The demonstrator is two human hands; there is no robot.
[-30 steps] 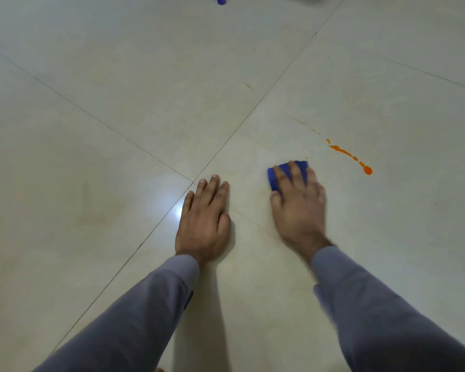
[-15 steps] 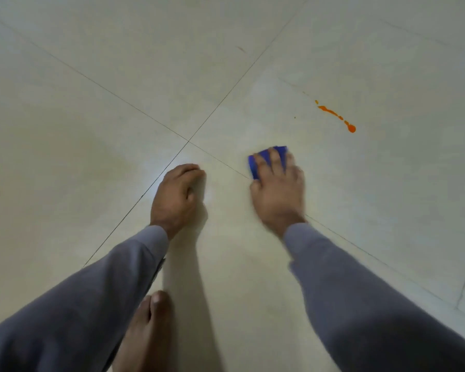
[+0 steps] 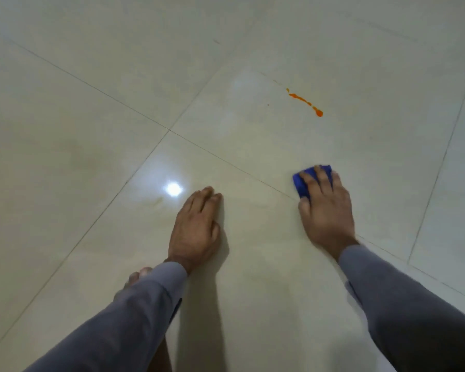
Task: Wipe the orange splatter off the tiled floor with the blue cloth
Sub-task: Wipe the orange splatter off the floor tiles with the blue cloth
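Observation:
An orange splatter [image 3: 305, 101] runs as a thin diagonal streak ending in a round blob on the cream tiled floor [image 3: 91, 103]. My right hand [image 3: 325, 208] lies palm down on a folded blue cloth [image 3: 301, 183], pressing it to the floor well short of the streak, below it. Only the cloth's far-left part shows past my fingers. My left hand [image 3: 198, 228] rests flat on the tile to the left, fingers together, holding nothing.
Dark grout lines cross at a tile corner [image 3: 169, 129] ahead of my left hand. A bright light reflection [image 3: 173, 189] sits on the glossy tile. My bare foot [image 3: 137, 277] shows under my left sleeve.
The view has pulled back; the splatter now lies farther from the cloth. My right hand slid the cloth back and to the right. My left hand went from curled to flat.

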